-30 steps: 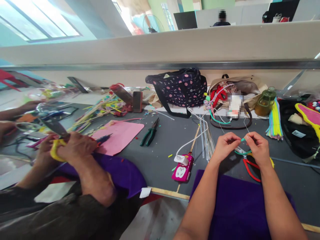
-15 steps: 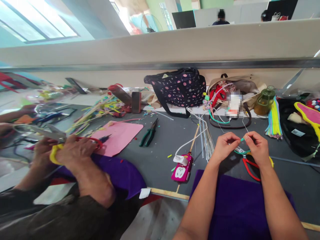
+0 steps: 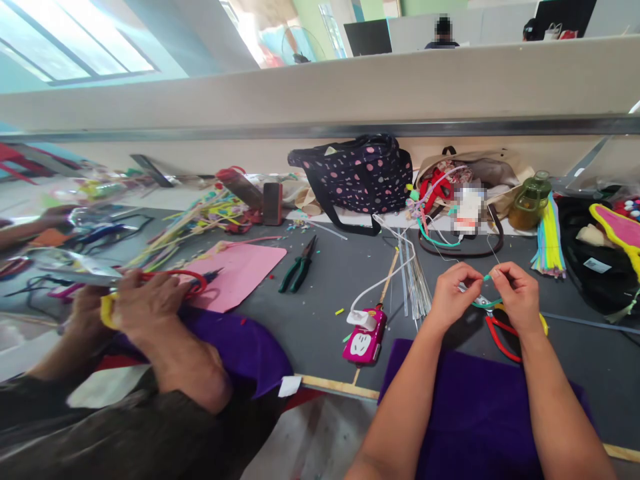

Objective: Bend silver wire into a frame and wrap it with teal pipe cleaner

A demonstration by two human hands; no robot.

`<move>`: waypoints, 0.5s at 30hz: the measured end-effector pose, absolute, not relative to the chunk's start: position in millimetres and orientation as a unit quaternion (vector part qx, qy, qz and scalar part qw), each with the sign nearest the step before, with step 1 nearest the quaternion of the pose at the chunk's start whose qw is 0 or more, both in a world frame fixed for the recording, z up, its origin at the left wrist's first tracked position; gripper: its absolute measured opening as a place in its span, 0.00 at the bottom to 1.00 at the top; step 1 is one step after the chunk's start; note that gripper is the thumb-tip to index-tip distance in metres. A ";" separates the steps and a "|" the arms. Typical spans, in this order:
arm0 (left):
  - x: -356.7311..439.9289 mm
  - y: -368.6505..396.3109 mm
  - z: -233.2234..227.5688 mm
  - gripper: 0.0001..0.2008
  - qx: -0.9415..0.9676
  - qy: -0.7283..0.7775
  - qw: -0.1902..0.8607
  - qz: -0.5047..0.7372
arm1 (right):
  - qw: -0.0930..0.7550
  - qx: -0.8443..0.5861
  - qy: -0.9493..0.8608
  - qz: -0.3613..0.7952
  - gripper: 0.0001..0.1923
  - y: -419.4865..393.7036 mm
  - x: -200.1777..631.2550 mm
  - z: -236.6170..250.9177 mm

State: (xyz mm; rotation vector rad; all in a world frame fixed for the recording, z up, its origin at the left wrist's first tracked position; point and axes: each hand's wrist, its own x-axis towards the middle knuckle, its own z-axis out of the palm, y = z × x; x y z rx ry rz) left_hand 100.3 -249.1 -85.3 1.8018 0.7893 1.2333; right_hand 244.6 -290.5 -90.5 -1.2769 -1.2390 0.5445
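My left hand and my right hand are raised close together over the table, each closed in a pinch. Between their fingertips shows a small piece of a thin green-covered wire; bare wire ends stick up past the fingers. A loop of the same green hangs just below the hands. Scissors with red and yellow handles lie beneath, partly hidden by my right hand and forearm. Purple cloth spreads under my forearms.
A pink power adapter with a white plug stands left of my forearm, near green-handled pliers. Several silvery wires, a patterned bag and a glass bottle lie beyond. At left, a co-worker's hands hold large scissors.
My hands have shifted very slightly right, keeping their pinch on the green-covered wire. The co-worker's scissors at left have tilted and their blades have come lower.
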 end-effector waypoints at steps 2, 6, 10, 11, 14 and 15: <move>101.7 -249.7 -87.0 0.04 0.716 0.313 0.384 0.493 | 0.600 -0.552 -0.529 0.236 0.10 -290.7 243.9 -89.9; 104.0 -251.1 -89.3 0.04 0.721 0.314 0.357 0.504 | 0.603 -0.555 -0.523 0.233 0.10 -291.2 243.4 -88.5; 103.1 -251.7 -86.7 0.05 0.701 0.316 0.394 0.505 | 0.602 -0.558 -0.524 0.228 0.10 -291.1 243.8 -88.6; 102.3 -251.6 -85.6 0.06 0.693 0.316 0.409 0.503 | 0.601 -0.558 -0.525 0.228 0.10 -290.9 243.8 -89.1; 100.4 -251.2 -83.3 0.08 0.673 0.319 0.452 0.491 | 0.599 -0.556 -0.527 0.231 0.10 -290.7 243.9 -90.6; 100.2 -251.1 -83.0 0.08 0.667 0.322 0.462 0.487 | 0.598 -0.556 -0.529 0.233 0.10 -290.6 243.8 -90.9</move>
